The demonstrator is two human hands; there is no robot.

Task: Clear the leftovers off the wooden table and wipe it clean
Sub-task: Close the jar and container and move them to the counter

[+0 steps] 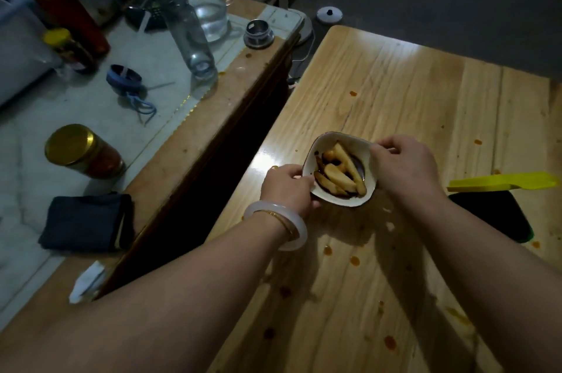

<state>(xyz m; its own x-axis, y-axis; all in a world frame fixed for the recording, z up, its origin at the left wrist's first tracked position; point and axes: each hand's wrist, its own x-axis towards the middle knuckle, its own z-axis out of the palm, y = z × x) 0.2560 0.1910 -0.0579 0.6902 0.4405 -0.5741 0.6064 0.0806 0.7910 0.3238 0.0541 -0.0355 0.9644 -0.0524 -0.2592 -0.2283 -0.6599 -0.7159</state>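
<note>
Bowl (312,159), pale wedges (342,173) in dark sauce (360,170), left hand (287,187) and right hand (401,162) pinching rim

Both bare forearms reach forward and converge. The left hand (287,187) pinches the near-left rim of the bowl (310,159), thumb on top, wrist straight. The right hand (404,165) grips the opposite rim, knuckles up, fingers (380,149) curled over the edge.
</note>
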